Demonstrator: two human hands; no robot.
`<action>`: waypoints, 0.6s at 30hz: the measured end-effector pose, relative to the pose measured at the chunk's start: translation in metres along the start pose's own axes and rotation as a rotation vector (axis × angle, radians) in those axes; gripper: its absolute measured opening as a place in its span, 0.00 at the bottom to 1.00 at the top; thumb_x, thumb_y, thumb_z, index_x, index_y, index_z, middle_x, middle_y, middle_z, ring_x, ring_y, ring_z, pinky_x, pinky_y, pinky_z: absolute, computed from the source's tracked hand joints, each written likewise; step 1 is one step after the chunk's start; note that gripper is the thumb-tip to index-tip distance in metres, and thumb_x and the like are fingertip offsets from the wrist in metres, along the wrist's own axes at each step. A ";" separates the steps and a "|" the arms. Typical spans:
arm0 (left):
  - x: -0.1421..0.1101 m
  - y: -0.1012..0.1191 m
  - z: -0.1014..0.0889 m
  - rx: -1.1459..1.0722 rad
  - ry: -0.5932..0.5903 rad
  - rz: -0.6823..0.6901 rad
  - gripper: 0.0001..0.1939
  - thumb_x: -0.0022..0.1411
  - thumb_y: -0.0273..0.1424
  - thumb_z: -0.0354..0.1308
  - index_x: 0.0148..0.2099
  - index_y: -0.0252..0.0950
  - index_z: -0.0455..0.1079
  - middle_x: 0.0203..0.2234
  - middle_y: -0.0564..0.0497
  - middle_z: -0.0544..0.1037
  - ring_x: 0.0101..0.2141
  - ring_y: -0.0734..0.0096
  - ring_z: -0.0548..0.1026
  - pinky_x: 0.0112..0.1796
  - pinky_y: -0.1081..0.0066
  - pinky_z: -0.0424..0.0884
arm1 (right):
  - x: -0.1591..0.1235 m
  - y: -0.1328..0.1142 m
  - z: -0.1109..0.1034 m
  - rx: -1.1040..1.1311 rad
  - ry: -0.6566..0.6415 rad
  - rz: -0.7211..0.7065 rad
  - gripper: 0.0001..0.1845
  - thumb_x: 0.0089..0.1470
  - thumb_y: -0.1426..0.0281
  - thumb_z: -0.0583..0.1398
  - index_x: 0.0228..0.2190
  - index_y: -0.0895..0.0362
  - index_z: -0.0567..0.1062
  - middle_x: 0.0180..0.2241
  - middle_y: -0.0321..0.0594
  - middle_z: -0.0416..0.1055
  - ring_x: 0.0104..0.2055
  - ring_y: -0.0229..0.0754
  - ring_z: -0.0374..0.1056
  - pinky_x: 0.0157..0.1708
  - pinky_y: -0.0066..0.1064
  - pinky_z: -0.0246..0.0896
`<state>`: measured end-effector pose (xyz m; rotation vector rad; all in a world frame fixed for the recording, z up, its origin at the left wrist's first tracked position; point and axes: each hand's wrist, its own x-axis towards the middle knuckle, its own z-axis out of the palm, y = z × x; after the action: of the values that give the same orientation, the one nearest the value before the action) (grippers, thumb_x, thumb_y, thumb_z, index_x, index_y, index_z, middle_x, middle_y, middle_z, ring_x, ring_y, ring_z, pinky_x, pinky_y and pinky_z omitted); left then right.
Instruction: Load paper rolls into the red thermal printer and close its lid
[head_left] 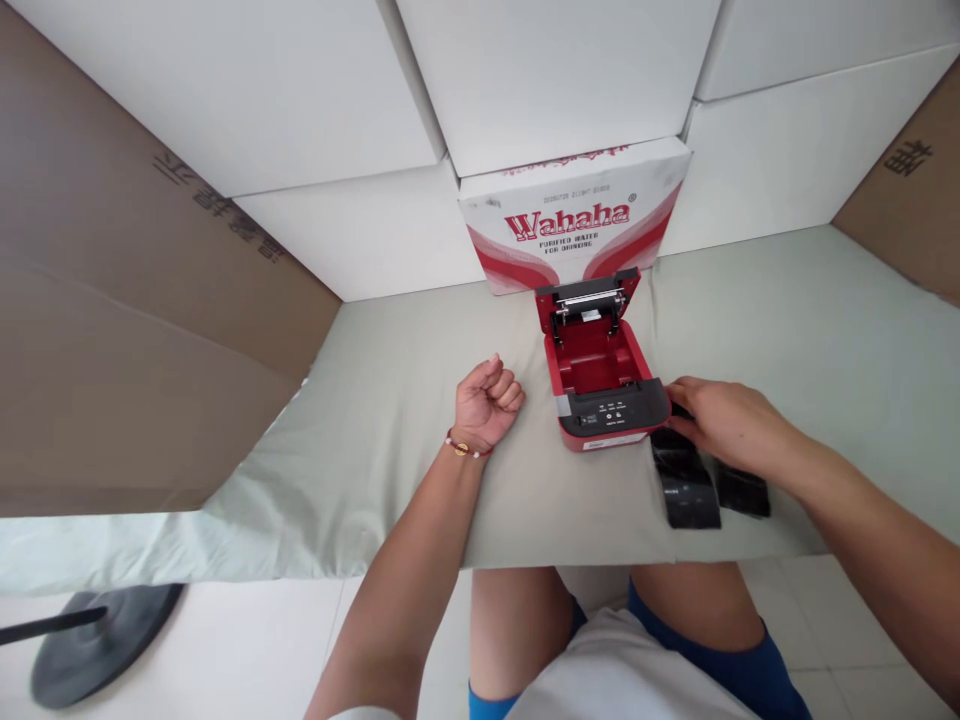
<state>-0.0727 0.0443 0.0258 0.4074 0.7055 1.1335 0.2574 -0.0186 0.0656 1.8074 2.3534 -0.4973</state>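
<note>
A red and black thermal label printer (607, 415) rests on the cloth-covered table with its lid (589, 300) tipped up and back. Its red inner bay shows no roll. At the printer's front right corner is my right hand (724, 425), fingers and thumb drawn together against the side. What lies between those fingertips is hidden. Black glossy strips (686, 490) lie beneath and in front of this hand. To the printer's left, my left hand (489, 402) lies on the cloth, loosely fisted and apart from the printer; nothing shows in it.
Behind the printer stands a white and red Wahaha water carton (574, 220), against stacked white boxes (555, 80). A large brown cardboard box (135, 330) borders the left, and another brown box (907, 190) the right. The pale green cloth (375, 420) hangs over the front edge.
</note>
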 end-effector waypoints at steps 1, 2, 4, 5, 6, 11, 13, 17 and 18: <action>0.000 0.000 0.000 0.000 0.000 -0.001 0.31 0.78 0.34 0.51 0.23 0.40 0.40 0.16 0.63 0.38 0.17 0.78 0.38 0.19 0.71 0.47 | -0.007 0.006 -0.007 0.060 -0.034 -0.044 0.21 0.66 0.64 0.57 0.53 0.52 0.83 0.51 0.48 0.83 0.48 0.59 0.81 0.44 0.45 0.74; 0.000 0.000 0.000 -0.001 -0.001 -0.001 0.31 0.77 0.34 0.51 0.23 0.40 0.40 0.16 0.63 0.39 0.16 0.78 0.38 0.19 0.72 0.47 | -0.015 0.013 -0.018 0.144 -0.072 -0.107 0.20 0.66 0.62 0.58 0.52 0.50 0.84 0.51 0.47 0.84 0.49 0.58 0.81 0.46 0.45 0.75; -0.001 0.000 0.000 -0.005 -0.005 0.001 0.32 0.76 0.34 0.54 0.23 0.40 0.41 0.16 0.63 0.41 0.16 0.79 0.41 0.19 0.72 0.48 | -0.033 0.028 -0.045 0.331 -0.120 -0.242 0.20 0.66 0.54 0.60 0.53 0.44 0.85 0.52 0.42 0.83 0.50 0.55 0.80 0.49 0.43 0.77; -0.001 0.000 0.001 -0.006 -0.007 0.005 0.32 0.76 0.34 0.55 0.23 0.40 0.41 0.16 0.62 0.42 0.16 0.79 0.42 0.19 0.72 0.48 | -0.039 0.032 -0.059 0.379 -0.110 -0.279 0.21 0.66 0.49 0.61 0.52 0.42 0.85 0.53 0.41 0.83 0.50 0.55 0.80 0.48 0.42 0.78; 0.000 -0.001 0.001 -0.008 -0.009 0.012 0.32 0.74 0.34 0.57 0.23 0.40 0.41 0.15 0.62 0.42 0.15 0.79 0.43 0.19 0.72 0.48 | -0.043 0.033 -0.073 0.405 -0.074 -0.302 0.22 0.65 0.45 0.62 0.52 0.40 0.86 0.53 0.42 0.83 0.49 0.55 0.80 0.46 0.42 0.78; -0.002 -0.009 0.005 0.061 -0.037 0.138 0.31 0.64 0.33 0.67 0.23 0.39 0.47 0.15 0.63 0.47 0.16 0.82 0.48 0.20 0.74 0.48 | -0.011 -0.012 -0.094 0.284 0.205 -0.311 0.22 0.63 0.47 0.65 0.53 0.41 0.86 0.41 0.40 0.83 0.35 0.48 0.77 0.34 0.40 0.75; -0.003 -0.014 0.008 0.124 -0.051 0.213 0.30 0.59 0.35 0.72 0.23 0.39 0.49 0.15 0.63 0.50 0.16 0.83 0.50 0.20 0.75 0.48 | 0.015 -0.039 -0.083 0.162 0.304 -0.256 0.20 0.63 0.57 0.64 0.55 0.43 0.85 0.43 0.39 0.85 0.38 0.49 0.79 0.39 0.41 0.74; -0.007 -0.027 0.012 0.233 -0.051 0.310 0.33 0.53 0.41 0.77 0.24 0.39 0.52 0.16 0.64 0.51 0.18 0.83 0.49 0.22 0.75 0.46 | 0.051 -0.078 -0.065 -0.066 0.260 -0.039 0.22 0.63 0.65 0.62 0.57 0.46 0.84 0.42 0.42 0.86 0.42 0.53 0.80 0.38 0.40 0.69; -0.009 -0.031 0.014 0.265 -0.054 0.325 0.33 0.52 0.42 0.78 0.24 0.39 0.53 0.16 0.64 0.51 0.19 0.83 0.49 0.23 0.75 0.45 | 0.056 -0.084 -0.064 -0.103 0.237 -0.012 0.22 0.63 0.65 0.62 0.57 0.46 0.84 0.42 0.43 0.86 0.41 0.54 0.79 0.36 0.39 0.67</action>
<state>-0.0441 0.0249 0.0186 0.7966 0.7626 1.3315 0.1680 0.0350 0.1240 1.8993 2.4890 -0.1659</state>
